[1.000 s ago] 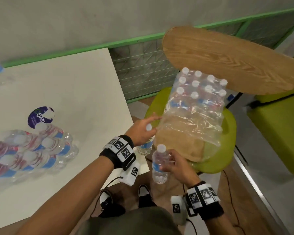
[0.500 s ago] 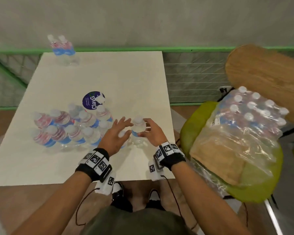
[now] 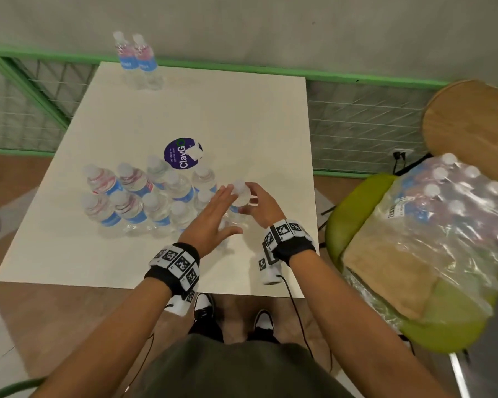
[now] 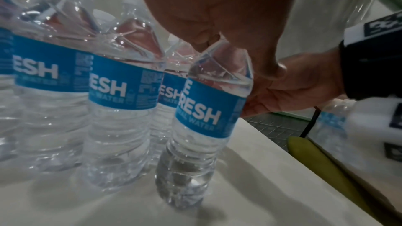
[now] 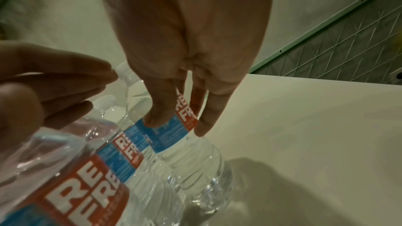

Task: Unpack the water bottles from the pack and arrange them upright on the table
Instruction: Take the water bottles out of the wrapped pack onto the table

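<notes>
The white table (image 3: pixel 213 110) carries a cluster of several upright water bottles (image 3: pixel 133 196) with blue-and-red labels. At the cluster's right end my right hand (image 3: pixel 260 205) grips one upright water bottle (image 3: pixel 239 193) by its label, base on the table. The right wrist view shows the fingers (image 5: pixel 165 109) lying down the label of that bottle (image 5: pixel 185 152). My left hand (image 3: pixel 213 216) hovers with straight, spread fingers over the neighbouring bottles, its fingertips by the held bottle's neck. In the left wrist view the left palm (image 4: pixel 217 6) hides the cap of that bottle (image 4: pixel 206 118).
The torn plastic pack (image 3: pixel 449 211), with several bottles still in it, lies on a green chair (image 3: pixel 354 202) to the right of the table. Two more bottles (image 3: pixel 135 61) stand at the table's far edge. A purple sticker (image 3: pixel 183 153) sits mid-table. A green-framed mesh fence runs behind.
Both hands carried a bottle from the pack on the chair over to the table. The left hand let go of its bottle and opened; the right still holds its bottle, now standing.
</notes>
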Available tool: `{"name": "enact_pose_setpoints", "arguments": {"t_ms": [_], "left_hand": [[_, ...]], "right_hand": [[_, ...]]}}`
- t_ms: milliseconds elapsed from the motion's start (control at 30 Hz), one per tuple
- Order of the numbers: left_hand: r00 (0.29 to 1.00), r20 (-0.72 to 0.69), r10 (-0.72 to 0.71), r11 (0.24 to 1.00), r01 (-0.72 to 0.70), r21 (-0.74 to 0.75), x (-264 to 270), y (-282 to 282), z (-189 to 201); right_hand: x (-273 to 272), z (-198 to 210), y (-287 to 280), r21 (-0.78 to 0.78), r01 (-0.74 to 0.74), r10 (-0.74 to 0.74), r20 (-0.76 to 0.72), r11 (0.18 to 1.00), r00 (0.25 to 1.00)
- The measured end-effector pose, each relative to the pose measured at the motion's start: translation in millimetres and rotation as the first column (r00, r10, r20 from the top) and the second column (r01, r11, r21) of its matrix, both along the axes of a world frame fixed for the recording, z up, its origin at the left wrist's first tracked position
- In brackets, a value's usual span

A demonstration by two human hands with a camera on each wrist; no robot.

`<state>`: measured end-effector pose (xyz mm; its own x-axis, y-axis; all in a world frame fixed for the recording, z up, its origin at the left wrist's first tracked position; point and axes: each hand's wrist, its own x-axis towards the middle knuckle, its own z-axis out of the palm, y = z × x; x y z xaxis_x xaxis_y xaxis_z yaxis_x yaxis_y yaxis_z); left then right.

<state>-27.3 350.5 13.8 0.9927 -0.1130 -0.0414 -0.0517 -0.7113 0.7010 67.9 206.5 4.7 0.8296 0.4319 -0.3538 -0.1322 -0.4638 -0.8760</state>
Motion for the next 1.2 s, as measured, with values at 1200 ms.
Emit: {"name": "enact_pose_setpoints", "arguments": {"t_ms": [1200], "left_hand": [[0.843,-0.162,-0.513,0.858,0.503,-0.101,101.4,-293.9,15.6]], "right_hand": [[-35.6,55.2,-325.1,-0.611,0.469,-0.594,-0.002,0.637,0.805]]}}
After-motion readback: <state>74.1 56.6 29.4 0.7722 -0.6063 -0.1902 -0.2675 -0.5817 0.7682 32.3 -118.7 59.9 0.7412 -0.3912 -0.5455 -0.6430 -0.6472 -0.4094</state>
